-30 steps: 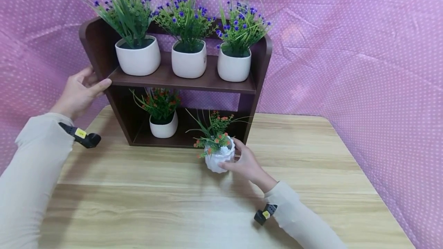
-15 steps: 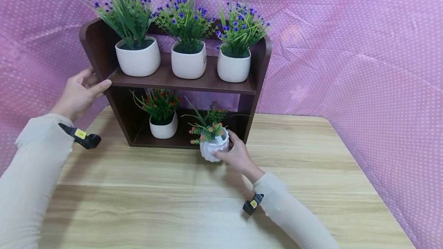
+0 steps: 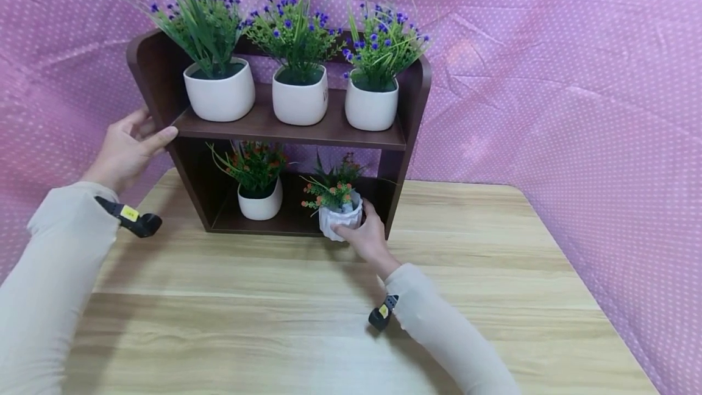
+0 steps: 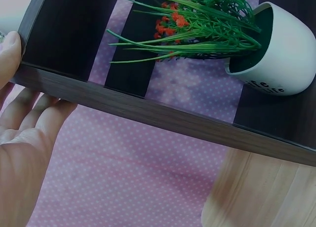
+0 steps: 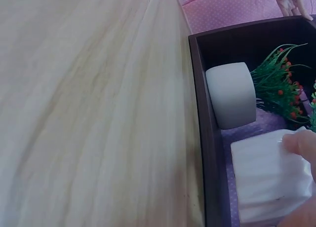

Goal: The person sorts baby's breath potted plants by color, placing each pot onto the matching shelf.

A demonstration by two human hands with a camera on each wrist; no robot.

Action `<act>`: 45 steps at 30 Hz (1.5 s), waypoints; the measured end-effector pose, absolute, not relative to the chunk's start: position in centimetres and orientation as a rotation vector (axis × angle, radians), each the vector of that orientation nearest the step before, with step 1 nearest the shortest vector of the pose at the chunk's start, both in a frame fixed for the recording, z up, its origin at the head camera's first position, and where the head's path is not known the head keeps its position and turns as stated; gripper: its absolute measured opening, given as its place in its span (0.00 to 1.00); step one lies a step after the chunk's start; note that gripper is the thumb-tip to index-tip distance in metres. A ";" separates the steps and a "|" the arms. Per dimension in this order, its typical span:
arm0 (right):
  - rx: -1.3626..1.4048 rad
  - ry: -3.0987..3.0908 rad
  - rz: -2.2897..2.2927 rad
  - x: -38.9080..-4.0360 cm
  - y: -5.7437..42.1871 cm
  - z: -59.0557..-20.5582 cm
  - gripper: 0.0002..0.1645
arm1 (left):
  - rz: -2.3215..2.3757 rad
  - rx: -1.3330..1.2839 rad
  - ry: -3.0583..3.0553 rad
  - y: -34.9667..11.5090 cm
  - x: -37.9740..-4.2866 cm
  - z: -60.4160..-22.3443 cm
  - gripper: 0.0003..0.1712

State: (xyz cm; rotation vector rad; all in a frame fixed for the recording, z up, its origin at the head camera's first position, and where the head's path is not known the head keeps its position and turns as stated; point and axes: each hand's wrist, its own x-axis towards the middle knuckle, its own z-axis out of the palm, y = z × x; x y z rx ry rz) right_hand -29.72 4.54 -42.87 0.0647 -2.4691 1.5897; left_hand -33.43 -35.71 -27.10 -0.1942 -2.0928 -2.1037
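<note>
A dark brown two-tier shelf (image 3: 290, 134) stands on the table. My left hand (image 3: 122, 150) grips its left side panel, thumb on the front edge near the middle board and fingers round the outside. In my right hand (image 3: 368, 238) is a white ribbed flowerpot (image 3: 336, 223) with orange flowers, held between thumb and fingers at its right side. This pot is at the front right of the lower tier, its base overlapping the front edge in the head view. To its left, a smooth white flowerpot (image 3: 260, 205) with orange flowers sits on the lower tier.
Along the upper tier stand three white pots with purple flowers: left pot (image 3: 220, 95), middle pot (image 3: 300, 99) and right pot (image 3: 372, 104). A pink dotted cloth (image 3: 548, 78) hangs behind the light wooden table (image 3: 263, 322).
The right hand has carried the ribbed flowerpot away from me, from over the table in front of the shelf to the lower tier's front right. The left hand stays on the side panel.
</note>
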 end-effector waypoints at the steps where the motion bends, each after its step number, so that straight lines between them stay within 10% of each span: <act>1: 0.045 -2.462 1.581 -29.9 4.4 -43.0 0.53 | -2.108 -0.192 -2.088 -35.7 -33.4 -27.1 0.44; 45: -0.290 -2.378 1.473 -34.6 1.5 -44.5 0.50 | -2.132 -0.208 -2.042 -35.5 -33.1 -27.3 0.43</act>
